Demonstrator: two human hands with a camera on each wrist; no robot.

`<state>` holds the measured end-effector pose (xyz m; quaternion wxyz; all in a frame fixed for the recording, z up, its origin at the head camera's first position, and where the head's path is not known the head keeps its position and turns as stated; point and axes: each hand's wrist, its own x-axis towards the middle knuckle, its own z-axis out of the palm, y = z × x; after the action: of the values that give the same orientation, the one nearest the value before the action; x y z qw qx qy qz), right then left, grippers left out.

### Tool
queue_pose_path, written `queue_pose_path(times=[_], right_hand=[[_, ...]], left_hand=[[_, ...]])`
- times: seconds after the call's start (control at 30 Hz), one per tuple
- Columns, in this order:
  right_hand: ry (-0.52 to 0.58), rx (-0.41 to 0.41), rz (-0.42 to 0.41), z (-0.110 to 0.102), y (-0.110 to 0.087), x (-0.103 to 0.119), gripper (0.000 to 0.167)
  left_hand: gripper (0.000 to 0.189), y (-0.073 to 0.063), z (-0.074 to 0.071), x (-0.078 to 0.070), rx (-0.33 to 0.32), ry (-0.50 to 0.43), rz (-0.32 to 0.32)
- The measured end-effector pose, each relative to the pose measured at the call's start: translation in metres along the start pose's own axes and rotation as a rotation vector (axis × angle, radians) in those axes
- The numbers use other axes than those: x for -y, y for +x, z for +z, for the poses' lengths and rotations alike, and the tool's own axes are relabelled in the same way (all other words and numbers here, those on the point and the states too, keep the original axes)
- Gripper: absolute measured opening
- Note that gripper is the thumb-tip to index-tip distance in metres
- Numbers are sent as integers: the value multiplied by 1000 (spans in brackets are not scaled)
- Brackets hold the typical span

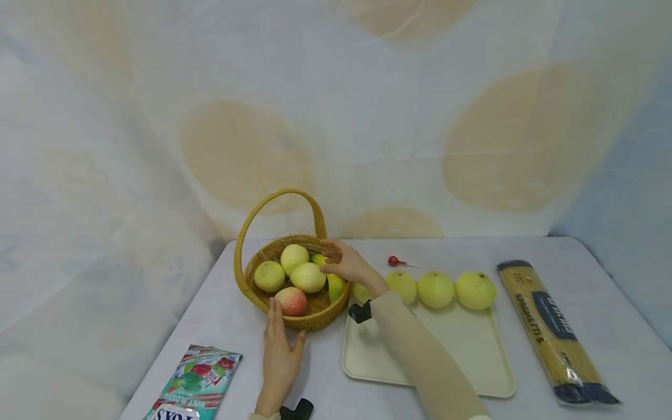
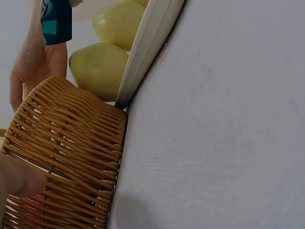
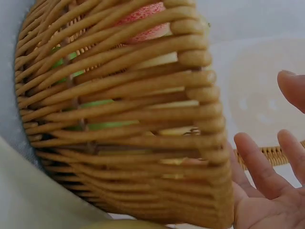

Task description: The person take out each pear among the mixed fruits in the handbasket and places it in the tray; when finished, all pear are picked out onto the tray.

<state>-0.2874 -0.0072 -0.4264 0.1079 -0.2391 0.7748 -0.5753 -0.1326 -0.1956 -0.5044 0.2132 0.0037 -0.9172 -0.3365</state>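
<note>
A wicker basket [image 1: 315,321] with a tall handle holds a red-and-cream peach [image 1: 291,301], several round pale yellow-green fruits [image 1: 308,277] and a longer yellow-green fruit [image 1: 336,287], partly covered. My left hand [image 1: 282,353] is at the basket's front, fingers straight with the tips at the rim beside the peach; its thumb [image 2: 24,179] lies before the weave in the left wrist view. Over the basket's right rim is my right hand [image 1: 349,265], fingers spread and loosely bent. Nothing shows between those fingers [image 3: 257,164] in the right wrist view.
A cream tray [image 1: 430,367] stands right of the basket, with several yellow-green fruits [image 1: 436,289] along its back edge. Behind it lies a red lollipop [image 1: 394,261]. A spaghetti packet [image 1: 551,332] is at far right, a candy bag [image 1: 196,382] at front left.
</note>
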Motion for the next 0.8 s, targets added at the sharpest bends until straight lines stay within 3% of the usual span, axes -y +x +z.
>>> queue_pose_path(times=[0.33, 0.8], right_hand=[[25, 94, 119, 8, 20, 4, 67], [-79, 200, 195, 15, 29, 12, 65]], left_hand=[[92, 2, 0, 1, 8, 9, -11], [93, 2, 2, 4, -23, 27, 6]])
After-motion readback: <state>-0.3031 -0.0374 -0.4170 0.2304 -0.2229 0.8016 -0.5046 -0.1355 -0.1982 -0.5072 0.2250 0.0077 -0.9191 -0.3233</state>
